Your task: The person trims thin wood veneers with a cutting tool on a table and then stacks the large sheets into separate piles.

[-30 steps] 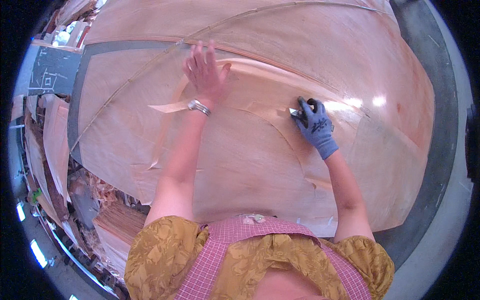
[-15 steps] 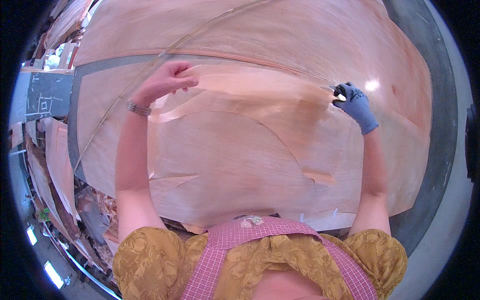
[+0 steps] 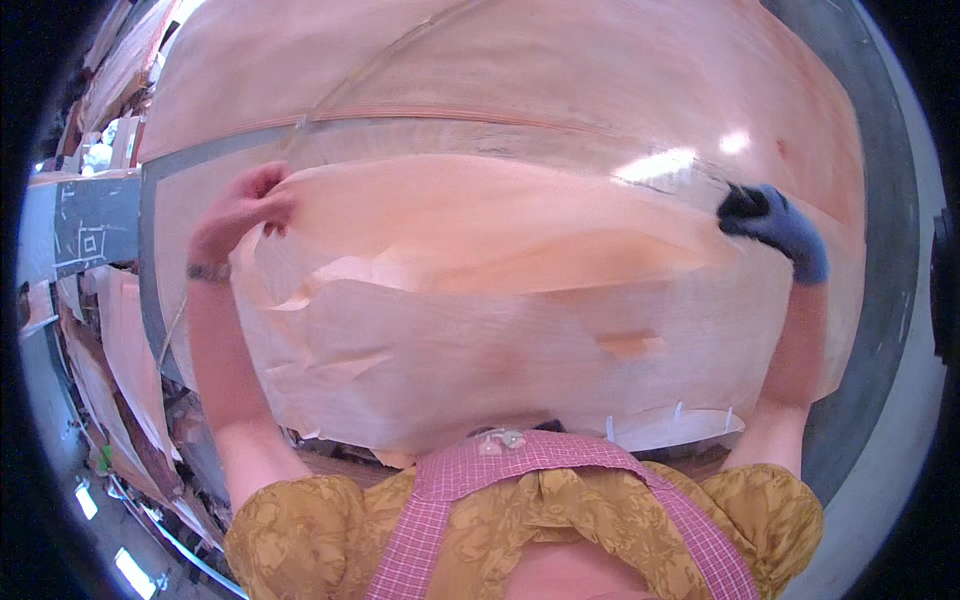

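Head view: bare left hand (image 3: 240,208) with a wristband pinches the upper left corner of a thin, pale pinkish wood veneer sheet (image 3: 500,300), fingers closed on its edge. Right hand (image 3: 775,225) in a blue glove is clamped on the upper right edge. The sheet is lifted off a stack of like veneer sheets (image 3: 520,70) on the grey desk (image 3: 885,200), sagging mid-span with a torn flap. Risk: uneven pull or sag could split the brittle sheet further, likely from the tear

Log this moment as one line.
left hand: grips veneer sheet edge | right hand: gloved, grips opposite edge | sheet: lifted over table
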Tool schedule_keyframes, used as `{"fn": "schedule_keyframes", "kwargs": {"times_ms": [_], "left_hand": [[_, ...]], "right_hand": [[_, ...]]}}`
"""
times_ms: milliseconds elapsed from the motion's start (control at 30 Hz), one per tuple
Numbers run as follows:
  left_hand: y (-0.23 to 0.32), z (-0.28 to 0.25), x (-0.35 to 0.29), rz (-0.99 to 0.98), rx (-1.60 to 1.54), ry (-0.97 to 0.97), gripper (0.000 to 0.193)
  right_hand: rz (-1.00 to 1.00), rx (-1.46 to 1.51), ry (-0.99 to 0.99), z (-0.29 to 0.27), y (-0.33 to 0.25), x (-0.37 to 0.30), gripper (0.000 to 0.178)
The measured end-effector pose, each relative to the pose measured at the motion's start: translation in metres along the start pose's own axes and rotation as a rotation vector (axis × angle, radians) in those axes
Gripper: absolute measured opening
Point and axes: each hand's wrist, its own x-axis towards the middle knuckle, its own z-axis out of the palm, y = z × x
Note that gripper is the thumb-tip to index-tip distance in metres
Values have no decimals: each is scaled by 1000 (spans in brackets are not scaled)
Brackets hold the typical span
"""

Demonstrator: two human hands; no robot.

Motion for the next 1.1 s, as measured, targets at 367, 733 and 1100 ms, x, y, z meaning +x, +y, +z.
{"fn": "schedule_keyframes", "kwargs": {"times_ms": [367, 733, 1100], "left_hand": [[-90, 8, 158, -57, 345, 181, 25], [-66, 6, 164, -117, 326, 96, 33], [-81, 6, 192, -79, 495, 259, 33]], "right_hand": [[-270, -651, 878, 74, 44, 106, 27], [-209, -757, 620, 182, 80, 81, 71], [-146, -782, 626, 191, 72, 82, 73]]}}
